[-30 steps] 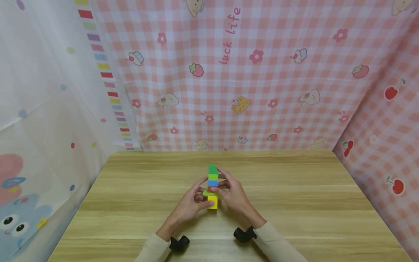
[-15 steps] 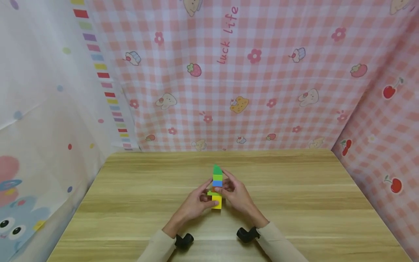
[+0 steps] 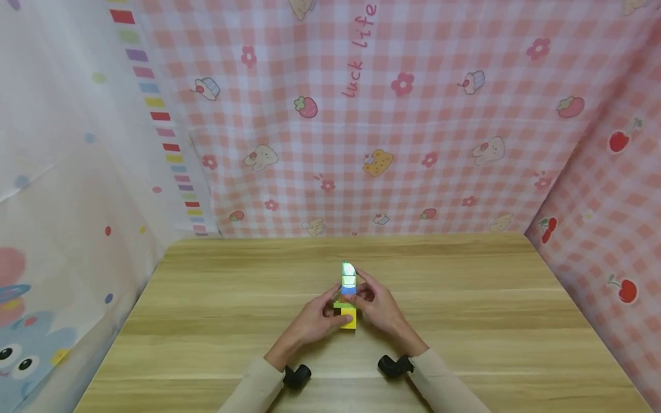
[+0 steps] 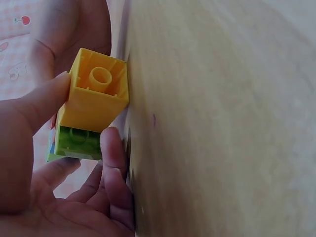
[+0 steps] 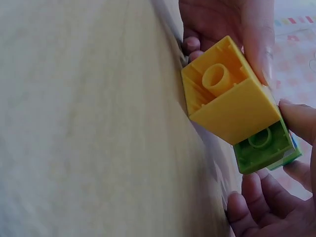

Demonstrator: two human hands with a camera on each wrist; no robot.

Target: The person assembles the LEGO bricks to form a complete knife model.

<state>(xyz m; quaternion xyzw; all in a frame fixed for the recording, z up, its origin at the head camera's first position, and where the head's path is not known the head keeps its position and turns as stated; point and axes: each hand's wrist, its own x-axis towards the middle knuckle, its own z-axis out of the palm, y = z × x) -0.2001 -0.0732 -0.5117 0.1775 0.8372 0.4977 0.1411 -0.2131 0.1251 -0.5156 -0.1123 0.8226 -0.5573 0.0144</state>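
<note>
A tower of toy building bricks lies lengthwise in both hands, close over the wooden table. Its near end is a yellow brick (image 3: 348, 319), whose hollow underside faces the wrist cameras. Beyond it come a light green plate (image 5: 265, 150) that juts out to one side, an orange-red piece mostly covered by fingers, a blue brick (image 3: 349, 290), a light green brick (image 3: 348, 281) and a green rounded brick (image 3: 348, 268) at the far end. My left hand (image 3: 312, 322) grips the yellow end, thumb on top. My right hand (image 3: 382, 311) holds the middle, thumb at the orange-red piece.
The wood-grain table (image 3: 232, 287) stretches around the hands. A pink checked cloth (image 3: 330, 143) hangs behind it, with more cloth at both sides. Each wrist bears a black camera mount (image 3: 297, 376).
Both hands and the brick tower have shifted slightly to the right. The green bricks at the far end now show a bright glare. The hold looks the same.
</note>
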